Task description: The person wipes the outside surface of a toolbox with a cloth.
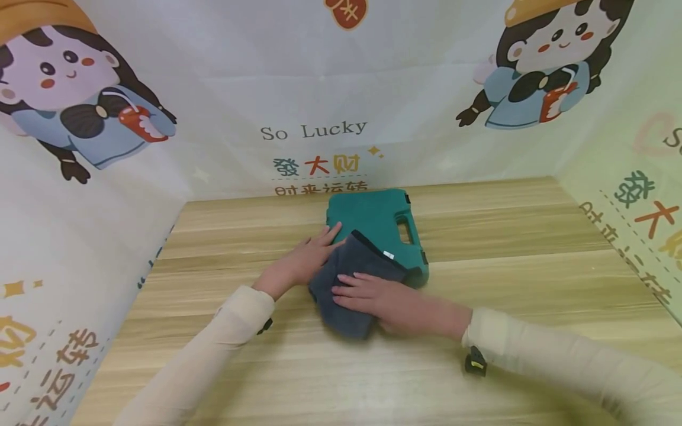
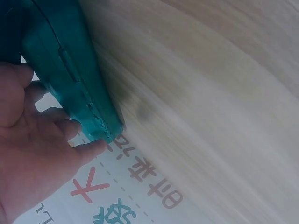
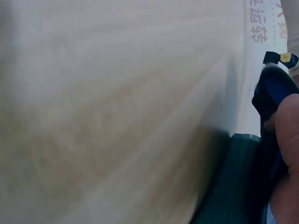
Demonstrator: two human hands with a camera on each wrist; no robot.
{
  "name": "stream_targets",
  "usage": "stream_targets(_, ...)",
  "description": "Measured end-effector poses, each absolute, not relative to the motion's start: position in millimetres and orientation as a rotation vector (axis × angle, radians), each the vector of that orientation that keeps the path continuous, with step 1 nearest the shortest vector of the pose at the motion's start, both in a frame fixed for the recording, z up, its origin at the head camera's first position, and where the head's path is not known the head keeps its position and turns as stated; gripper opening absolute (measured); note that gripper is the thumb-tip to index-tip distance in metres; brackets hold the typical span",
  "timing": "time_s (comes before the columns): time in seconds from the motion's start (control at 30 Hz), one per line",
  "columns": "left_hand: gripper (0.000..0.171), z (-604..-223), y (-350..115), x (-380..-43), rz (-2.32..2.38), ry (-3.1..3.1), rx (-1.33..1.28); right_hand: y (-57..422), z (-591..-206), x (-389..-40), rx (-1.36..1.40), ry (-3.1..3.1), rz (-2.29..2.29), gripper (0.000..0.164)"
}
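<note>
A flat teal plastic case [image 1: 367, 210] with a handle cut-out lies on the wooden table. Draped over its near part is a dark grey-blue cloth [image 1: 346, 319] with a small white tag; its near end hangs past the case's front edge. My right hand [image 1: 386, 302] presses on the cloth, fingers extended, and its thumb is hidden in the head view. At the case's left side my left hand [image 1: 309, 257] rests with fingers spread. In the left wrist view, the fingertips [image 2: 96, 148] are along the edge of the case [image 2: 81, 93].
The wooden table [image 1: 240, 373] spreads around the case on all sides. Behind it hangs a white printed backdrop [image 1: 229, 106] with cartoon figures and lettering, which also runs along the left and right sides. Dark straps [image 1: 476, 362] sit at both wrists.
</note>
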State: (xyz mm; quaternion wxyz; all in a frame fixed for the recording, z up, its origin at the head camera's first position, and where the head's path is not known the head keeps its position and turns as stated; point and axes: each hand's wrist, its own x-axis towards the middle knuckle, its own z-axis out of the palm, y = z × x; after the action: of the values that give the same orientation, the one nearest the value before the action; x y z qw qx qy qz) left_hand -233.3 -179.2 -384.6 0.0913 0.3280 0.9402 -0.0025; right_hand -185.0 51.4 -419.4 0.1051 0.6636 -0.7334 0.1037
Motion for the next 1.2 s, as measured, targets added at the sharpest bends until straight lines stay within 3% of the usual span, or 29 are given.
stream_targets(0.4,0.067,-385.4,-179.9,-231.2,0.103,2.805,1.067,54.3,-411.2,-194.3,2.082,-2.014,-0.119,0.044)
stream_targets(0.9,0.056,-387.9,-178.9,-234.4,0.100,2.818,1.066,75.0,-415.4,-201.1,2.093,-1.912,-0.178,0.038)
stream_targets(1.2,0.060,-392.0,-179.9,-237.7,0.218,2.797,0.996,113.2,-416.0,-200.8,2.065,-1.942,-0.114,0.038)
